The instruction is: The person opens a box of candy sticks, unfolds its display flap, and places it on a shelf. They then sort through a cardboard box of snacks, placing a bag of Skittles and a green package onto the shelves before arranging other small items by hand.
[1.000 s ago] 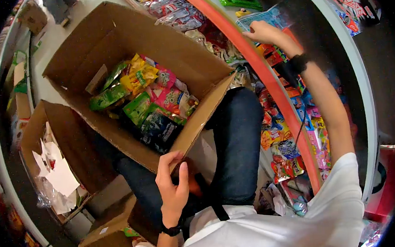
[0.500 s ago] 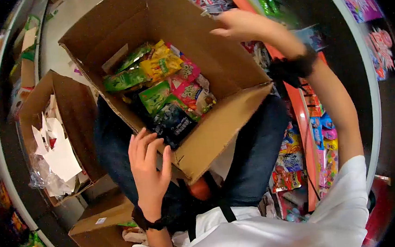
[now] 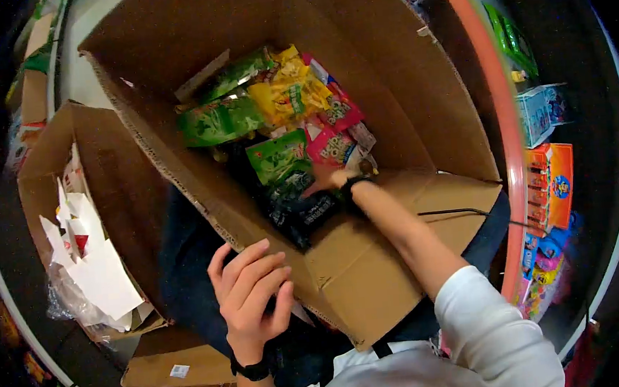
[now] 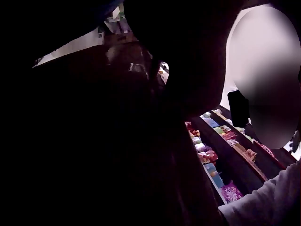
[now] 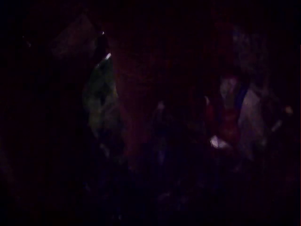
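A large cardboard box stands tilted across the person's legs, holding several snack packets. Inside it, the right hand reaches down over a black packet, beside a green packet and a pink packet. Its thumb and fingers look extended, and its fingertips are blurred against the black packet. Just outside the box's near left edge, the left hand hovers with loosely bent fingers and nothing in them. The left wrist view is mostly dark; the right wrist view dimly shows a finger among packets.
Yellow packets lie deeper in the box. On the left stands a second box with white torn card in it, and a third box sits below. Shelves with an orange edge strip run along the right.
The right hand has moved from the shelf at the right, across the box's rim and down into the box. The left hand stays near the edge. The head view has come closer over the box.
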Motion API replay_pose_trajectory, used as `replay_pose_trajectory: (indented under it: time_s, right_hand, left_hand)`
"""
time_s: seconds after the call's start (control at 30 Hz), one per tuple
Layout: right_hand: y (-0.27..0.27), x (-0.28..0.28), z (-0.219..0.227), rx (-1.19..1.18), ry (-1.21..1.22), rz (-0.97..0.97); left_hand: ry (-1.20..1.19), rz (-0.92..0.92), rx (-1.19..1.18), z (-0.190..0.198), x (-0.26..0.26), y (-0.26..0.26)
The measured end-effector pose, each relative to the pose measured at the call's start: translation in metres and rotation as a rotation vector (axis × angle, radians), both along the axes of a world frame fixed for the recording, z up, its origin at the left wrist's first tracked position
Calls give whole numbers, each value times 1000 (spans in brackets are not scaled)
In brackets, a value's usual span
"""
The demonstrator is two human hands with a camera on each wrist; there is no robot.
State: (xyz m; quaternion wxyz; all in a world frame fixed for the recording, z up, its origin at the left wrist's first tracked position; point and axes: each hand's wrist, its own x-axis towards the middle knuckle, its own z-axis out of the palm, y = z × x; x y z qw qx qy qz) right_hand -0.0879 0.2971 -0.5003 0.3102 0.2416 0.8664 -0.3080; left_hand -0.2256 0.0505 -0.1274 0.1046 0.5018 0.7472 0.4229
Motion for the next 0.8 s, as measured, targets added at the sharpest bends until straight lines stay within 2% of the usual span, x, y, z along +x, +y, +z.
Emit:
replay_pose_trajectory:
  time_s: [0.03,0.07,0.17,0.27,0.37,0.4,0.47,0.5,0.57,0.6,0.67,0.73,0.8]
  right_hand:
    - [-26,21,-14,52,226,-84]
    - [-40,9,42,107,144,-226]
    - [-50,14,48,96,287,-209]
    - [-42,0,81,-65,-9,-71]
    - [-39,15,65,12,338,85]
    - [-31,5,78,-136,170,12]
    - [4,-36,140,-424,-178,-126]
    - [16,-49,174,-466,41,-150]
    - [42,-68,185,-547,362,-212]
    - [56,-78,177,-592,462,-249]
    - [81,-101,202,-511,406,-354]
    - [88,-114,240,-614,253,-630]
    - [103,-107,197,-615,304,-704]
  left_hand:
    - [-4,19,16,-1,-1,2]
    - [-15,17,20,-3,-2,3]
    - [-35,24,22,-5,-2,1]
    - [-26,10,12,-3,-2,0]
    - [-49,-10,11,4,-2,2]
    - [-48,-10,13,5,-1,1]
    - [-52,-3,18,5,1,1]
    - [-56,-3,10,6,2,0]
    - [-58,-8,1,7,1,1]
    - [-59,-5,-1,7,1,1]
    - [-59,-2,-6,7,1,1]
    - [-53,-2,-9,6,1,0]
    - [-55,-5,-11,5,2,-1]
